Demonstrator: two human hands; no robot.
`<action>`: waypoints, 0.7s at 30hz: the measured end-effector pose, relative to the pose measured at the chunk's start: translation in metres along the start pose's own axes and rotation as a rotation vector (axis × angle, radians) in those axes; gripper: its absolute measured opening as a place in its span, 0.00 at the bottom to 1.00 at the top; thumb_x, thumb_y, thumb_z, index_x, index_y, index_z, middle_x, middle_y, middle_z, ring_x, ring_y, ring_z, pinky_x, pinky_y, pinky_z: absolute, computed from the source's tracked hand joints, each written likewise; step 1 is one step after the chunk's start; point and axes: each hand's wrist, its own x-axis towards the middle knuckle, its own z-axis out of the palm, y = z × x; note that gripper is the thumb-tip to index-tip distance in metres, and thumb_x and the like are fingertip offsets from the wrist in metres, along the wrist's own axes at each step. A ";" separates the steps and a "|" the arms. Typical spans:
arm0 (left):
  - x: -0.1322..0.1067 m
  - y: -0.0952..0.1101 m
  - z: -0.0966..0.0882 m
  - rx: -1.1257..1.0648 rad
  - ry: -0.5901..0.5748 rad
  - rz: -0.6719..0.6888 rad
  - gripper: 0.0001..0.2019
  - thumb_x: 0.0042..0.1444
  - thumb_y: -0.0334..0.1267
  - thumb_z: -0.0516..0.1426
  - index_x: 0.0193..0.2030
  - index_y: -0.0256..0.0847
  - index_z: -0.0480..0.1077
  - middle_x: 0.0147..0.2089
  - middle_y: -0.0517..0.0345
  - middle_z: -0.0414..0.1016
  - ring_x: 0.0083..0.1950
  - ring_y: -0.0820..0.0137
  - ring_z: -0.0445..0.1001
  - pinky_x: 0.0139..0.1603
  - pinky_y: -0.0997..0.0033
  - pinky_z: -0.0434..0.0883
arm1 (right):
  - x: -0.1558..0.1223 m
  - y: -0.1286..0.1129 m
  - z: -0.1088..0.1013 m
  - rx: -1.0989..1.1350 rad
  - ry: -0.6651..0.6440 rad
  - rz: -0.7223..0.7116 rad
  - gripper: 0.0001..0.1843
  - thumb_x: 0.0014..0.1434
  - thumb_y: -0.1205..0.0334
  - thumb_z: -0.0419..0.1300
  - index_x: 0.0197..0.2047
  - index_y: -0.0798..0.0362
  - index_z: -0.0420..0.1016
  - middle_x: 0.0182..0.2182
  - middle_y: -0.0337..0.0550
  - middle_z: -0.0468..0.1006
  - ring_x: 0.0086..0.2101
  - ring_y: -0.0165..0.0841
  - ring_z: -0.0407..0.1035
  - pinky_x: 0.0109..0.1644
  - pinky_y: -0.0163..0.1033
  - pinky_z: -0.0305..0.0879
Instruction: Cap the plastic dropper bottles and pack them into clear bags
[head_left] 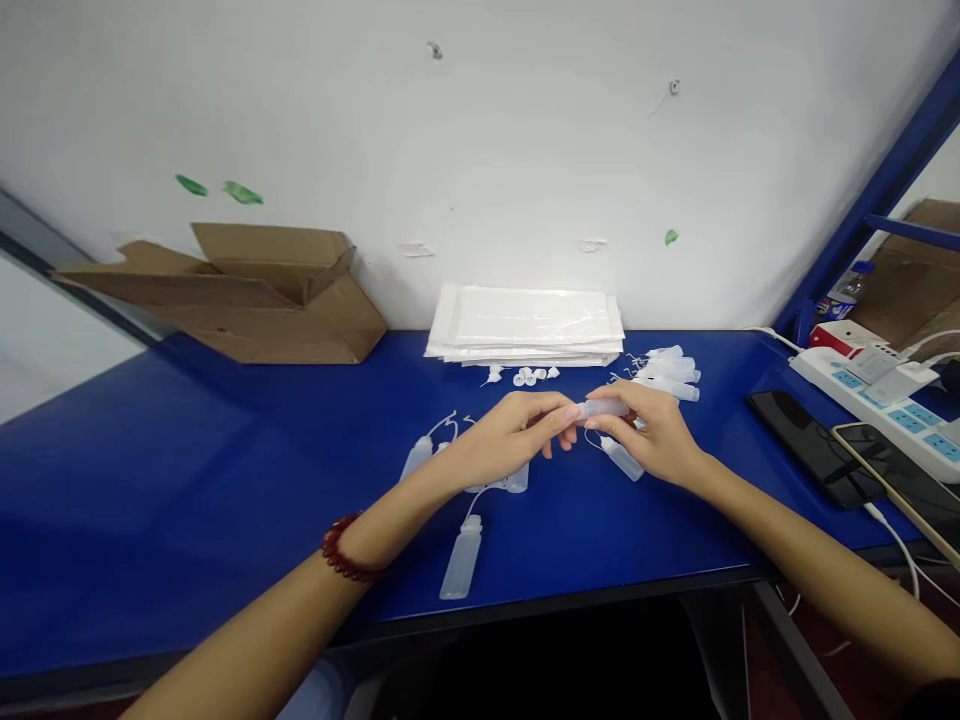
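Observation:
Above the blue table, my right hand [658, 432] is closed around the body of a small translucent plastic bottle [604, 407], which lies roughly level. At the bottle's left end, the fingers of my left hand [517, 430] pinch its neck or cap; what exactly they grip there is hidden. Just below my right hand lies another bottle [621, 458] with a thin tube. Nearer the table's front edge is a bottle [461, 558] with a curved tube at its top. More bottles with tubes [417, 457] lie partly hidden behind my left forearm.
Several white caps [529, 376] sit before a stack of white plastic-wrapped packets [531, 318] by the wall. A pile of bottles [671, 375] lies at the back right. Two phones [814, 445] and a power strip [885, 400] occupy the right side; an open cardboard box [300, 315] stands back left.

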 end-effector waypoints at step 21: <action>-0.003 -0.017 0.021 0.574 0.258 0.434 0.13 0.68 0.37 0.48 0.40 0.39 0.72 0.36 0.49 0.78 0.35 0.66 0.75 0.36 0.68 0.71 | 0.009 -0.007 -0.003 0.472 -0.135 0.536 0.27 0.54 0.35 0.59 0.24 0.52 0.65 0.16 0.29 0.55 0.19 0.24 0.49 0.23 0.34 0.46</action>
